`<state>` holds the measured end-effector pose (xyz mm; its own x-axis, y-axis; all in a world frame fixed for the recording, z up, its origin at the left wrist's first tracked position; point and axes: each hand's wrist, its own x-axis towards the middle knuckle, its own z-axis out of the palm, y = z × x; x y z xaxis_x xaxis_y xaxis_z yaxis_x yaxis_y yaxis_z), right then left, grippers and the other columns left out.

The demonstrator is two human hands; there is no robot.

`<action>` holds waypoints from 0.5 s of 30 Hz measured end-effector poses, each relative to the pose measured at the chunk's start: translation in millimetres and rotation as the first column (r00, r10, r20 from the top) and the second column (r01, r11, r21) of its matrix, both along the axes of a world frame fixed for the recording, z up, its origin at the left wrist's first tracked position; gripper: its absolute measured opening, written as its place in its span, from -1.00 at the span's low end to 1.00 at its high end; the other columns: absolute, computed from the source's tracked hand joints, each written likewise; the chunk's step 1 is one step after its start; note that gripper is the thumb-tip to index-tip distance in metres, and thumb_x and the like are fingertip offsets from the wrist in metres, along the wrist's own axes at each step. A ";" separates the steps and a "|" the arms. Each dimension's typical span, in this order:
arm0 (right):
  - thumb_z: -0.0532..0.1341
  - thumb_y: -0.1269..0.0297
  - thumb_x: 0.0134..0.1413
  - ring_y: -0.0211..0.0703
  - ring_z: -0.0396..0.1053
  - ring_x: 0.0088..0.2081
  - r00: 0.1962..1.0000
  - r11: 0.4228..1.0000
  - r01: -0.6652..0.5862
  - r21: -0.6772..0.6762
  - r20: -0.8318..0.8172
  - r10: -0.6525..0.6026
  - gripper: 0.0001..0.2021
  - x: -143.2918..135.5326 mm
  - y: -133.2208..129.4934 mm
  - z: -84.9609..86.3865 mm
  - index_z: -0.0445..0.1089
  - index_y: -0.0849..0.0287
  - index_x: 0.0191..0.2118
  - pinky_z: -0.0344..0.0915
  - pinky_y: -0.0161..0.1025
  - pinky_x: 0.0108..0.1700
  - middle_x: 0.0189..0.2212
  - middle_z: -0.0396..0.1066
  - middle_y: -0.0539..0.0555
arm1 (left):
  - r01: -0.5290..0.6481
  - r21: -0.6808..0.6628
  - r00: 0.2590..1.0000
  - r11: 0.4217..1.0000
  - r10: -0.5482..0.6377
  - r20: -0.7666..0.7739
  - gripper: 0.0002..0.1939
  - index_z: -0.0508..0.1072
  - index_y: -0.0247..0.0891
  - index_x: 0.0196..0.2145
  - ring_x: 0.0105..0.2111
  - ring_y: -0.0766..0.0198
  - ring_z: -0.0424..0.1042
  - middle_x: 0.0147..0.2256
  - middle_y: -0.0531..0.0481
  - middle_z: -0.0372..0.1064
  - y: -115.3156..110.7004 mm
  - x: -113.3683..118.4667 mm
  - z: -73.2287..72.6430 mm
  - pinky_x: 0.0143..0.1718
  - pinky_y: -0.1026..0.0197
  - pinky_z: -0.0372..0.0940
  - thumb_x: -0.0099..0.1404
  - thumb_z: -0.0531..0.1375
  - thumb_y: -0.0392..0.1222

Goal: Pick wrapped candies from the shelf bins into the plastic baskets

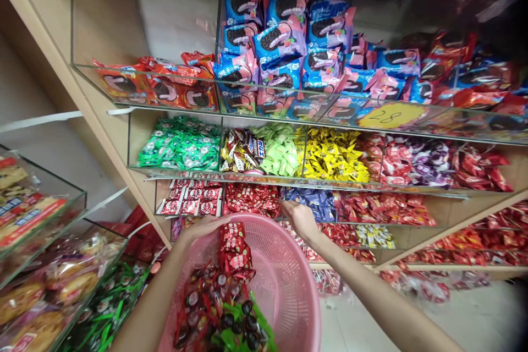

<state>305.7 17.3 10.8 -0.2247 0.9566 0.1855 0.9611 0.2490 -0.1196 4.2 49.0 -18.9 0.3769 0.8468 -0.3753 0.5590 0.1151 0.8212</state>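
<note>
A pink plastic basket (284, 286) is at the lower middle, with red-wrapped packets (235, 247), dark red candies (198, 302) and green-wrapped candies (243, 324) inside. My left hand (208, 226) is closed on its far left rim, fingertips partly hidden near the red packets. My right hand (299, 219) has curled fingers at the right edge of a shelf bin of red packets (251, 199), just beyond the basket's rim; what it holds, if anything, is hidden.
Shelves ahead carry blue cookie packs (280, 38), green candies (181, 146), yellow candies (334, 157) and purple packets (313, 203). Glass-fronted bins of bread (53, 286) stand at left. Slanted wooden boards (70, 77) frame the shelves. Tiled floor (358, 319) shows at lower right.
</note>
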 end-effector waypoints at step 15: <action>0.32 -0.01 -0.14 -0.33 0.28 -0.48 0.081 0.896 -0.268 -0.354 -0.935 -0.345 -0.65 -13.4 -38.1 8.2 0.37 0.21 -0.39 0.26 -0.34 -0.37 -0.50 0.37 -0.04 | 0.022 0.046 1.000 0.999 -0.021 -0.008 -0.35 0.42 -0.26 0.03 0.06 -0.01 0.29 0.06 -0.04 0.32 2.5 -1.3 -4.1 0.09 0.06 0.14 0.13 0.10 0.24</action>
<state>292.3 -20.8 19.0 -0.0968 0.9865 -0.1321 -0.1042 -0.1420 -0.9844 2.8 51.5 -23.1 0.3926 0.8550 -0.3389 0.5669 0.0652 0.8212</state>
